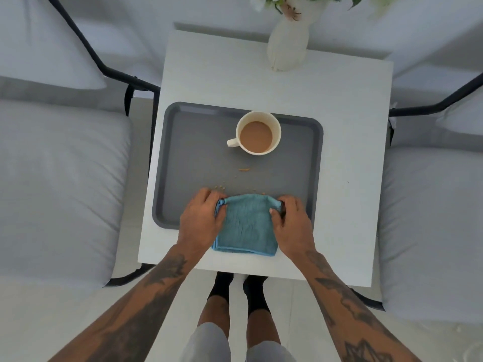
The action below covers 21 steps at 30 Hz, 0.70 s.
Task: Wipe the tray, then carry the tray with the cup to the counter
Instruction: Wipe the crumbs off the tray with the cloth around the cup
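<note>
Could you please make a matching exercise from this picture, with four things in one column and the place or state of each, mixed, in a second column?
Things:
1. cup
2. cloth
3. vase
4. crumbs

Places or states:
A. at the far edge of the table
B. scattered on the tray between the cup and the cloth
C. held at its far corners by both hands
D. standing on the tray, holding a light brown drink

Right pairs: 1-D, 2-C, 3-A, 4-B
</note>
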{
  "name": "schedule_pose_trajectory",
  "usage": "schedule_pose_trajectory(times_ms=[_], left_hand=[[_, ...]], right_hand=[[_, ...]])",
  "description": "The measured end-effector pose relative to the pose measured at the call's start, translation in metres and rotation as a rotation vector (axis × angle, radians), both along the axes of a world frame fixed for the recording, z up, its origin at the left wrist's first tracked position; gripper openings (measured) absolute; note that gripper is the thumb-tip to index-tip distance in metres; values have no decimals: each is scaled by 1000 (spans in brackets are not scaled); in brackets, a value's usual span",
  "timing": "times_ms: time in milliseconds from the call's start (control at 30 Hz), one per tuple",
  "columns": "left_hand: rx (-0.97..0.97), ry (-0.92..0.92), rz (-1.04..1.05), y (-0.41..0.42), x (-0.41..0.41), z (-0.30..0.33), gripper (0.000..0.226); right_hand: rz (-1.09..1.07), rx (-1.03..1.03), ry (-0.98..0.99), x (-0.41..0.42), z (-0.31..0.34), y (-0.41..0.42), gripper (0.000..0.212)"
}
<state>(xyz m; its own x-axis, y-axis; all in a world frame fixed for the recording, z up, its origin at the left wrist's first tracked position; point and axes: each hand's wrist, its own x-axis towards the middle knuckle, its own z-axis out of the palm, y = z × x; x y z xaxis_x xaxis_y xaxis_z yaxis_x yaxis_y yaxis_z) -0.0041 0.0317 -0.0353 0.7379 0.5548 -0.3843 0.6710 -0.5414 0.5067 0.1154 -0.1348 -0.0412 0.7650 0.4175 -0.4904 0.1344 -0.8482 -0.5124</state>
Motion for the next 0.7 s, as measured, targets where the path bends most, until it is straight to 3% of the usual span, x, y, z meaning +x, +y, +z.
schedule_pose_trajectory(times_ms=[67,233,300,400,467,567,700], left_hand=[[102,-21,-20,3,7,5,29],[301,-387,-167,39,77,41,64],[245,-276,-315,59,120,54,95],[179,85,-573,75,171,58,129],[188,235,-698,76,185,54,130],[189,253,-753,74,189,47,113],[125,241,-672,78,182,54,103]], right_hand=[[-53,4,-3,0,1,0,22],[-150,90,41,-5,7,-1,13],[-220,149,136,-10,12,-2,13],[-421,233,437,-17,24,0,21],[-533,285,601,-21,30,2,22],[-709,394,791,-26,43,1,27],[-875,705,793,-32,76,-1,26]])
